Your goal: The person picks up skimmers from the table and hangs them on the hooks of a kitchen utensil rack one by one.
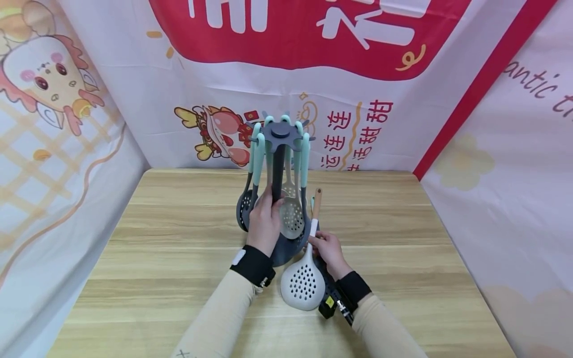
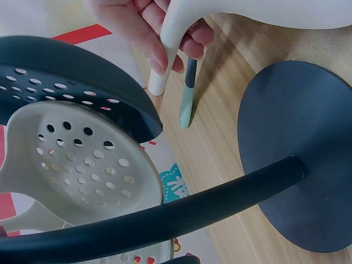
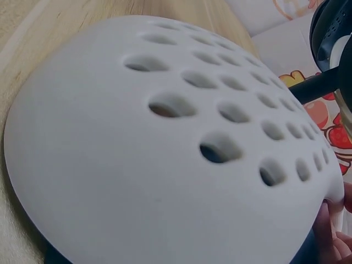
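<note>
My left hand (image 1: pixel 264 227) grips the dark pole (image 1: pixel 278 171) of a utensil stand below its hooked top (image 1: pixel 282 133). Several utensils with mint handles (image 1: pixel 305 161) hang around it, among them a pale skimmer (image 2: pixel 22 132) with round holes. The stand's round base (image 2: pixel 280 115) shows in the left wrist view. My right hand (image 1: pixel 332 254) pinches the white neck of a skimmer (image 1: pixel 293 298) with a wooden handle end (image 1: pixel 317 201). Its perforated bowl points toward me, and in the right wrist view this white bowl (image 3: pixel 110 165) fills most of the picture.
Another utensil with a dark shaft and mint handle tip (image 2: pixel 186 110) lies on the wooden table (image 1: pixel 179 238) beneath the right hand. Printed cloth (image 1: pixel 286 79) hangs behind the table and at both sides. Each wrist wears a black band (image 1: pixel 254 266).
</note>
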Tool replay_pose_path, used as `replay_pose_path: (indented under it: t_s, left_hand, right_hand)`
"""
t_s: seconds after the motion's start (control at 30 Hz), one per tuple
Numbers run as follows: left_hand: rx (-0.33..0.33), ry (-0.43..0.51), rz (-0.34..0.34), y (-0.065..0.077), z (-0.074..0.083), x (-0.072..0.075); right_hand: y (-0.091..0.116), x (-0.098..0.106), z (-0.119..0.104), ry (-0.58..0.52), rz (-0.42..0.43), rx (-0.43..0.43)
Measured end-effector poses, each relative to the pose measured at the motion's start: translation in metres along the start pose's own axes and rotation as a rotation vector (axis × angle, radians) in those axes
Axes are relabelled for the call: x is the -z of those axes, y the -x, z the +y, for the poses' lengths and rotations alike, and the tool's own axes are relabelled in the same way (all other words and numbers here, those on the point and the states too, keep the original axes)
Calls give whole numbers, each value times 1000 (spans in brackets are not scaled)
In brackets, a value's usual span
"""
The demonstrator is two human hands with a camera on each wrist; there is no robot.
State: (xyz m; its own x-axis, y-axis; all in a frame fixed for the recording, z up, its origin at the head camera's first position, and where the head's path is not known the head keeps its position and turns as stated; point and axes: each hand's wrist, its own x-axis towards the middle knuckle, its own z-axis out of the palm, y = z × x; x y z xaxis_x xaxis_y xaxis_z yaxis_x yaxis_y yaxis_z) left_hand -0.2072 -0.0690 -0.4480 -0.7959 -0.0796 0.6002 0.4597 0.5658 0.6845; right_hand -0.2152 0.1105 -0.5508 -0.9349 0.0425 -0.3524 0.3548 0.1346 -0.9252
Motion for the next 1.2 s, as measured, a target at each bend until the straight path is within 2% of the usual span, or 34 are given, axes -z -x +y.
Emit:
replay_pose_path:
  t_s: [0.3,0.67,0.87,1.2]
  left_hand:
    - [52,16,-2,0,2,1]
    - [46,9,2,-2,3,-2]
    - [22,-4,17,-3,4,-4]
    - [24,-14,16,-3,1,-6]
  right_hand:
    - [6,1,-8,-45,15,-33]
    - [14,5,-14,-101,21,-53]
    - [17,9,-17,-116,22,-42]
    - [23,17,-20,-135,21,-26]
